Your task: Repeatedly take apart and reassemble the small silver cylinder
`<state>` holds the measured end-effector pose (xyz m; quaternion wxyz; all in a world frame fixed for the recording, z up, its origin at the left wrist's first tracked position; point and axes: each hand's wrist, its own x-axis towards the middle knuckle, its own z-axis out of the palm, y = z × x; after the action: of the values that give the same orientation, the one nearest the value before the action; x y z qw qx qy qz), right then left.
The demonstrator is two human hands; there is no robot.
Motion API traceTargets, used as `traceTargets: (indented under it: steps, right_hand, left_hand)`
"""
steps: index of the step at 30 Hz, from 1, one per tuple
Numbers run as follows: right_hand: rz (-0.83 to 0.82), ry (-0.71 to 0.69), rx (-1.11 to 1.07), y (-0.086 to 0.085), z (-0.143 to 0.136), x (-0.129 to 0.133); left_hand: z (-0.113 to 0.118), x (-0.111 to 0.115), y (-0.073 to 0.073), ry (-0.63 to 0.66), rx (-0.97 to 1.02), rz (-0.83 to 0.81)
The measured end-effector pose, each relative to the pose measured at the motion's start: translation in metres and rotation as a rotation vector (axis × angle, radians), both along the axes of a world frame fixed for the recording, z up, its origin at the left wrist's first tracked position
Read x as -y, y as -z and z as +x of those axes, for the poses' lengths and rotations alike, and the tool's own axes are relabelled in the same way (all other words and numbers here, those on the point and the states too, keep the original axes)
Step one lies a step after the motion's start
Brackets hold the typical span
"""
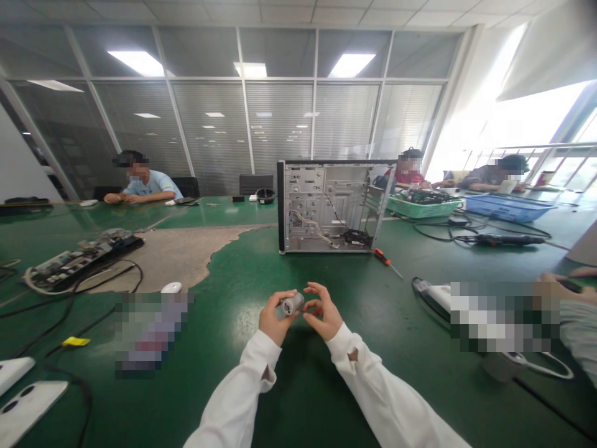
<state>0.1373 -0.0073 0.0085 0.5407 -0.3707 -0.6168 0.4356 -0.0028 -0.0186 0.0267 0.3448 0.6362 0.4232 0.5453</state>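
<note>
My left hand (277, 316) is wrapped round a small grey cylinder (291, 303), whose round end with dark marks faces towards me. Just to its right, my right hand (323, 312) has its fingers apart and curved, the fingertips close beside the cylinder; whether they touch it is hard to tell. Both hands are above the green table (242, 280). Beyond them stands an open computer case (333, 208) with cables and metal brackets inside. An orange and black screwdriver (387, 261) lies at the case's lower right corner.
Cables and a circuit assembly (84, 261) lie at the left. A green basket (424, 208) and a blue basket (508, 208) stand at the back right. People sit across the table; another person's hand (553, 292) shows at the right edge.
</note>
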Motion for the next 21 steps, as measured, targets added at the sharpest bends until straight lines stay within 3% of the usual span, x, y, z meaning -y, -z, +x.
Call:
traceTargets:
  steps: [7,10,16,21]
  right_hand:
    - [-0.212,0.103,-0.106,0.007,0.009,-0.013]
    - [-0.36,0.127,-0.113,0.007,0.013,-0.018]
    - [-0.425,0.153,-0.154,0.007,0.015,-0.021]
    - [-0.374,0.183,-0.171,0.011,0.016,-0.025]
  left_hand:
    - [-0.002,-0.011,0.013,0.085,0.107,-0.135]
    - [-0.004,-0.016,0.022,0.034,0.094,-0.222]
    - [-0.002,-0.016,0.027,-0.113,-0.23,-0.196]
    - [-0.002,-0.013,0.023,-0.004,-0.347,-0.155]
